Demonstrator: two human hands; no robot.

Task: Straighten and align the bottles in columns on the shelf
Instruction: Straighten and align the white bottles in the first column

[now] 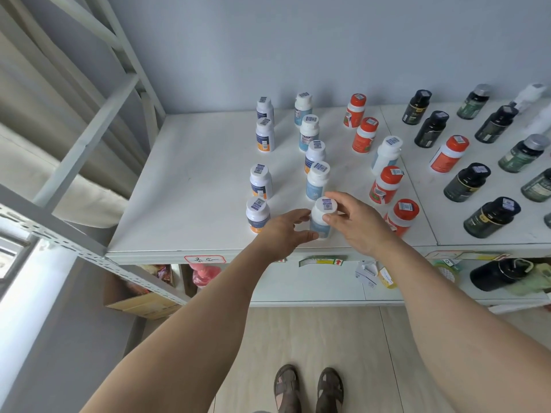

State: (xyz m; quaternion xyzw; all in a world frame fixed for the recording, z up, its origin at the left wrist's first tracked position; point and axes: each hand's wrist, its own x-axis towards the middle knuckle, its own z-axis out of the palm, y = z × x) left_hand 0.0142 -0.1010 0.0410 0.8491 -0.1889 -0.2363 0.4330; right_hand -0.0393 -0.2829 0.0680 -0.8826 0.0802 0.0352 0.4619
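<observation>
A white bottle with a pale blue label [322,217] stands upright near the front edge of the white shelf [185,186]. My left hand [283,234] curls round its lower body from the left. My right hand [357,225] pinches its neck and cap from the right. Behind it runs a column of several white bottles with blue labels [316,180]. To its left stand white bottles with orange and blue labels [258,214]. A ragged line of orange bottles [386,186] stands on its right.
Dark green and black bottles [466,181] fill the right part of the shelf. One white bottle [386,155] stands among the orange ones. Grey metal shelf struts [89,135] rise on the left. Lower shelves hold a box, bags and a black jar [495,274].
</observation>
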